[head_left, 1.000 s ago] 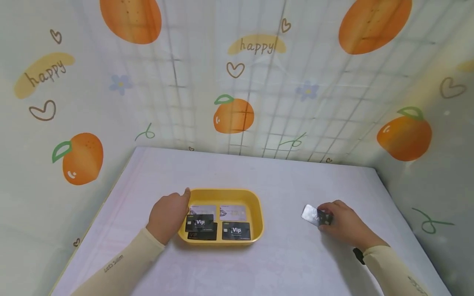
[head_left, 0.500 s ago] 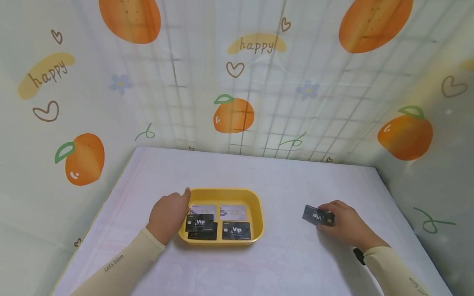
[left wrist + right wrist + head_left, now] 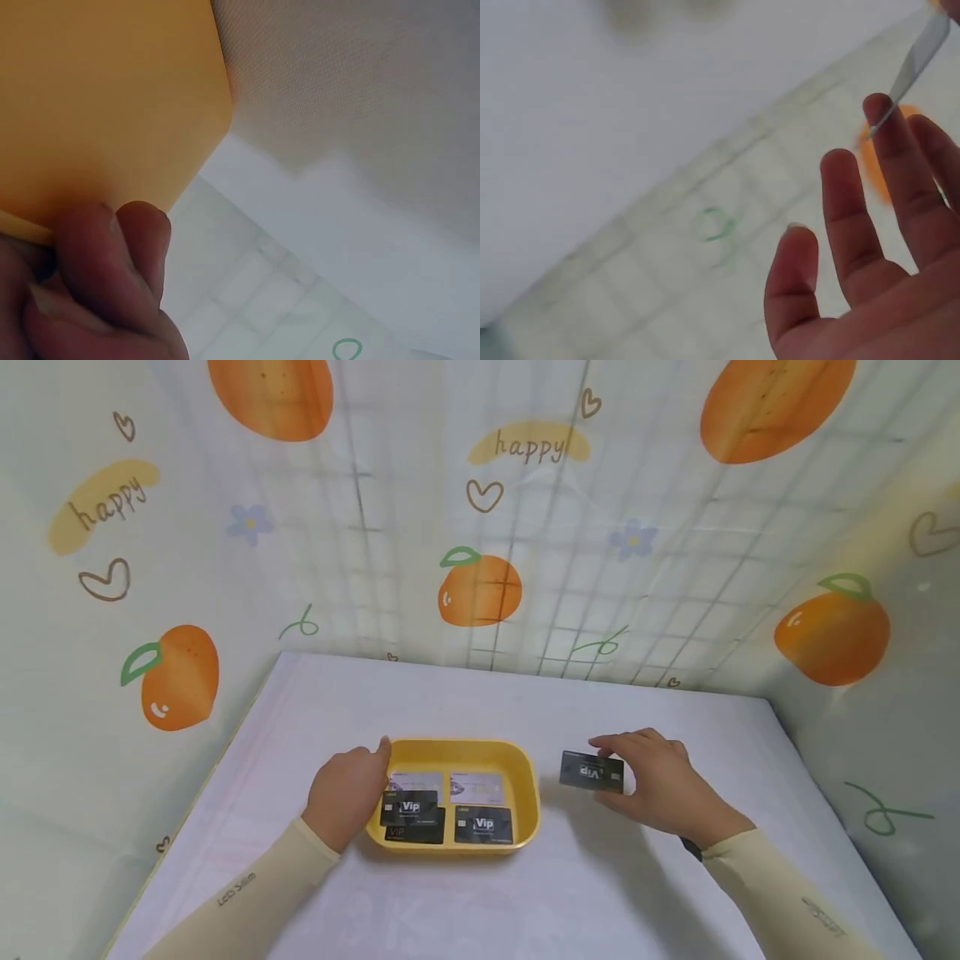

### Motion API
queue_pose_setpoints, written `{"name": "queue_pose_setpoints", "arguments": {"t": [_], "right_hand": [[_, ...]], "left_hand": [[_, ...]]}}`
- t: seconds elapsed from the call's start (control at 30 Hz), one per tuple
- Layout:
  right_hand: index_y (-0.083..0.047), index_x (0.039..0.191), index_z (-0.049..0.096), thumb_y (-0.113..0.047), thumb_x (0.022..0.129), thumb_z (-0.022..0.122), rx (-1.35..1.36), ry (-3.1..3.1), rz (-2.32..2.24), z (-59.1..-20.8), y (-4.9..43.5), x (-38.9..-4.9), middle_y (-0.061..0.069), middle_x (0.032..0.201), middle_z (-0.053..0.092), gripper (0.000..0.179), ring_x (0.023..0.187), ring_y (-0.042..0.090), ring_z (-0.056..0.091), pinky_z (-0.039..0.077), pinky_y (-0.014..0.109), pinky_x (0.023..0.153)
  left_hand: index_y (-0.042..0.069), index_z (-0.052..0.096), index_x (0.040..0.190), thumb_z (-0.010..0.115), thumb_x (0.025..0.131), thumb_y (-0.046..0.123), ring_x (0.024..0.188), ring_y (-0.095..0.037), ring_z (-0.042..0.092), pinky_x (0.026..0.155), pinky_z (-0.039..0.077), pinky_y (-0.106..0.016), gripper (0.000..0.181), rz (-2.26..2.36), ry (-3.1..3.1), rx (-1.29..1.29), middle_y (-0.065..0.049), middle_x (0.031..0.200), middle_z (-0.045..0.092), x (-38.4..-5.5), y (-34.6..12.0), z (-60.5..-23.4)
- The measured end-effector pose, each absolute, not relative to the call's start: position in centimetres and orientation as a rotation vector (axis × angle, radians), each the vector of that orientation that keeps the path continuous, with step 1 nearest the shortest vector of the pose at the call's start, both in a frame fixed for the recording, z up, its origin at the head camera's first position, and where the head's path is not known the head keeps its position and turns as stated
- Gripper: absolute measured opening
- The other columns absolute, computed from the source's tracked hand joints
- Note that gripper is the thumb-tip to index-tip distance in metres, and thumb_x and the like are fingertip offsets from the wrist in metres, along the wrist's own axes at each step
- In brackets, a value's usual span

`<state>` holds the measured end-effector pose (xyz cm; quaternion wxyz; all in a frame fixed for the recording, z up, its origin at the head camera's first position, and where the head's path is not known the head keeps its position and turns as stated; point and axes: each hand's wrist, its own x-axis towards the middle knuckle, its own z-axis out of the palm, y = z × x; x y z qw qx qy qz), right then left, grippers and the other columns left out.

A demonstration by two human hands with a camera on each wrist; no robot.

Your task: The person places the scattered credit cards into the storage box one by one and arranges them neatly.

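A yellow tray (image 3: 529, 785) stands on the table with several cards in it. Two pale cards lie at its back, among them a right-hand pale card (image 3: 477, 788). In front are black cards, including a Vip card (image 3: 483, 825) and an overlapping pair at the left. My left hand (image 3: 347, 797) grips the tray's left rim, thumb on top; its fingers press the yellow wall (image 3: 112, 97) in the left wrist view. To the tray's right, my right hand (image 3: 660, 781) pinches a black Vip card (image 3: 591, 771) above the table, its print upside down.
The white tabletop (image 3: 450, 910) extends around the tray. A printed curtain (image 3: 375, 568) with oranges and hearts hangs behind the table and along both sides.
My right hand has moved left and up towards the tray with the black card, whose glare has gone. The left hand still grips the tray. The head view has shifted slightly.
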<state>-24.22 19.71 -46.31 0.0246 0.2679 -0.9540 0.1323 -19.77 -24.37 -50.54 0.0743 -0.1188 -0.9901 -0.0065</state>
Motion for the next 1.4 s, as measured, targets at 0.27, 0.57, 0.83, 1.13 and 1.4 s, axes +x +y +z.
{"name": "queue_pose_setpoints", "arguments": {"t": [0.27,0.57,0.83,1.13,1.4], "right_hand": [[-0.024,0.140,0.066,-0.042,0.077,0.094,1.067,-2.859,0.394,-43.8,12.9,-24.4,-0.010,0.117,0.069,0.071,0.115,0.016,0.055,0.038,0.047,0.092],[-0.021,0.125,0.075,-0.045,0.076,0.094,1.320,-2.879,0.148,-44.4,7.6,-25.0,-0.009,0.109,0.074,0.058,0.106,0.015,0.055,0.041,0.045,0.087],[-0.022,0.123,0.076,-0.047,0.074,0.094,1.422,-2.880,-0.151,-45.6,5.2,-24.4,-0.008,0.105,0.073,0.057,0.100,0.018,0.055,0.040,0.042,0.085],[-0.023,0.122,0.074,-0.051,0.072,0.095,1.433,-2.866,-0.270,-46.4,5.3,-23.7,-0.005,0.100,0.072,0.061,0.096,0.020,0.055,0.042,0.042,0.081],[-0.024,0.120,0.074,-0.057,0.071,0.095,1.407,-2.920,-0.314,-47.4,5.7,-23.7,-0.006,0.099,0.072,0.062,0.096,0.020,0.054,0.041,0.040,0.082]], "left_hand": [[0.001,0.063,0.144,0.085,0.091,0.023,0.057,-0.020,0.060,0.051,0.054,-0.037,0.061,-0.040,-2.980,-0.341,-0.009,0.075,0.067,-19.6,-23.6,-50.4],[0.001,0.064,0.142,0.083,0.093,0.019,0.056,-0.020,0.060,0.049,0.053,-0.036,0.056,-0.079,-2.977,-0.338,-0.009,0.075,0.067,-19.7,-22.2,-50.3],[0.002,0.066,0.141,0.082,0.094,0.018,0.055,-0.020,0.060,0.047,0.052,-0.035,0.053,-0.087,-2.949,-0.348,-0.008,0.077,0.069,-19.4,-21.2,-50.4],[0.002,0.067,0.140,0.084,0.092,0.020,0.052,-0.019,0.057,0.047,0.051,-0.034,0.054,-0.090,-2.948,-0.366,-0.008,0.076,0.069,-19.2,-20.8,-50.3],[0.003,0.067,0.141,0.085,0.091,0.022,0.052,-0.018,0.057,0.046,0.051,-0.034,0.056,-0.081,-2.943,-0.369,-0.008,0.075,0.069,-19.3,-20.7,-50.3]]}}
